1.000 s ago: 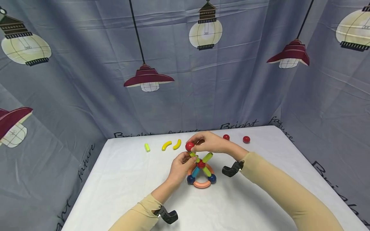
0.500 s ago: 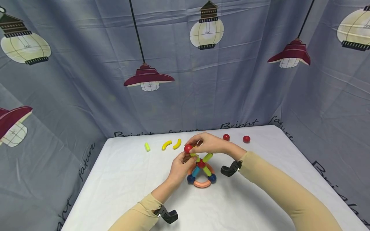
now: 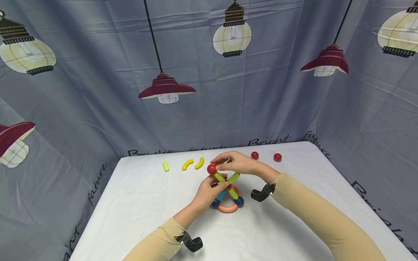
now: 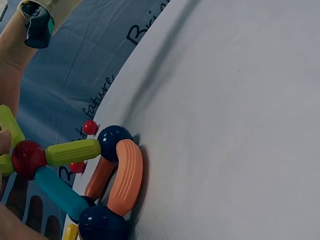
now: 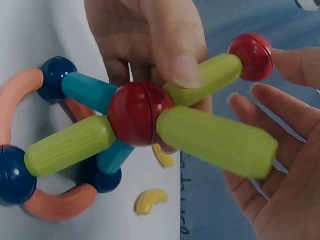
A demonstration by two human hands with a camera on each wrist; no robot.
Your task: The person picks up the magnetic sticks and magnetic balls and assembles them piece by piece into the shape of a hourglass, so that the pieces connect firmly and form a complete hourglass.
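Observation:
A toy frame of rods and balls stands on the white table, its base made of orange curved rods (image 4: 126,177) and navy balls (image 5: 57,77). Teal (image 5: 90,92) and green legs (image 5: 70,145) rise to a central red ball (image 5: 140,115). My left hand (image 3: 206,190) pinches a green rod (image 5: 220,72) close to that ball. At this rod's upper end sits another red ball (image 3: 211,169). My right hand (image 3: 240,163) touches it with the thumb, its other fingers extended beside it. A second green rod (image 5: 220,142) juts upward, its end bare.
Behind the hands on the table (image 3: 137,203) lie a short light green rod (image 3: 166,166) and yellow curved pieces (image 3: 187,164). Two loose red balls (image 3: 254,155) (image 3: 277,157) rest at the back right. A patterned grey curtain (image 3: 196,119) surrounds the table's far side.
The red ball has come down onto the green rod's upper end. My left hand has slid down the rod toward the central ball. My right fingers have loosened around the upper ball.

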